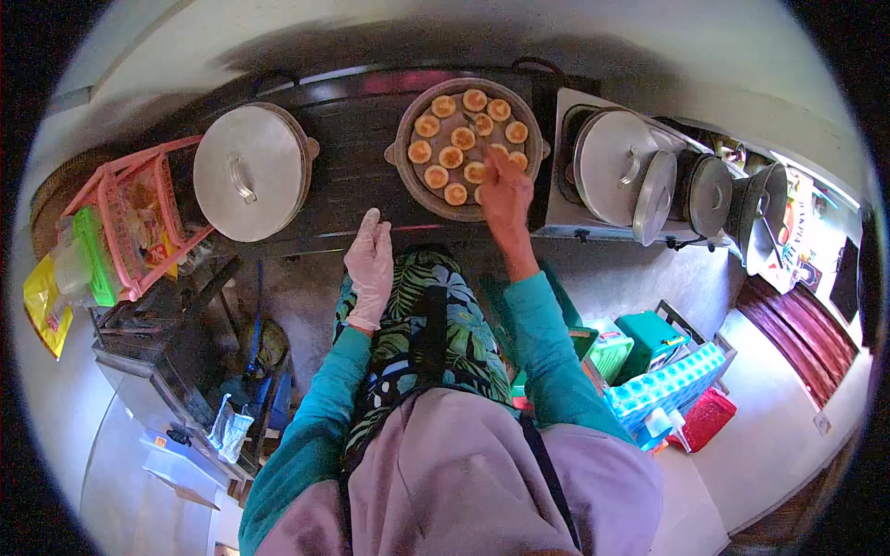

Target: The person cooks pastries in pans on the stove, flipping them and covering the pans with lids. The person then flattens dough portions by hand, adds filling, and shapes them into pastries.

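Note:
A round grey pan (404, 139) on the stove holds several small round golden-brown cakes (463, 138). Over the pan's lower right part is my right hand (508, 196), bare, with its fingers closed and pointing in among the cakes. A thin greyish shape near the fingertips looks like a slim utensil, but I cannot make it out clearly. My left hand (371, 269) wears a clear plastic glove. It hovers in front of the stove, left of the pan, fingers stretched out and holding nothing.
A large lidded pot (243, 171) stands left of the pan. More lidded pots (612, 162) sit on a stove at the right. A pink basket (116, 218) with packets is at far left. Below right are a green box (652, 339) and a blue-patterned container (672, 389).

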The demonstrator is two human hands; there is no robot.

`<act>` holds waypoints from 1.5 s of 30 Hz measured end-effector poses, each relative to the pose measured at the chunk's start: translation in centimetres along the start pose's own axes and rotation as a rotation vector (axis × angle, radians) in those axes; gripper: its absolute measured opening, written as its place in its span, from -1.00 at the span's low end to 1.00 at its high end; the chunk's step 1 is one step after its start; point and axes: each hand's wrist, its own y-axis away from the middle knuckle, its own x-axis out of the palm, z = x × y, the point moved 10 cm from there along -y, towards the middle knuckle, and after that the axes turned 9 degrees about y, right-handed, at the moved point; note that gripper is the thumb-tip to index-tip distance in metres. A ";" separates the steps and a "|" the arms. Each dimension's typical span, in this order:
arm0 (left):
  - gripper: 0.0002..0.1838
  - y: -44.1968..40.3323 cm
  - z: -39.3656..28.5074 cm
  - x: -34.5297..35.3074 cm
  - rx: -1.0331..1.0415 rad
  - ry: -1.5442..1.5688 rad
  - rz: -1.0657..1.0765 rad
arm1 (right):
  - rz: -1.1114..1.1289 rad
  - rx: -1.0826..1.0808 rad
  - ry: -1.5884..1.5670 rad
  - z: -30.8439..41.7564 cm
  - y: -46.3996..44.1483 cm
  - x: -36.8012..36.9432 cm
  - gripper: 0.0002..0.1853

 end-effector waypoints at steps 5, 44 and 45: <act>-0.60 -0.6 -0.1 0.1 0.046 -0.146 0.014 | -0.132 -0.011 -0.090 -2.1 3.1 -0.6 -0.69; -0.48 -4.1 -1.6 18.6 0.230 -0.520 0.376 | -0.209 0.276 -0.127 -5.8 6.9 -2.4 -0.74; -0.47 -3.9 -1.3 18.7 0.202 -0.442 0.387 | -0.207 0.278 -0.124 -5.6 6.6 -2.6 -0.74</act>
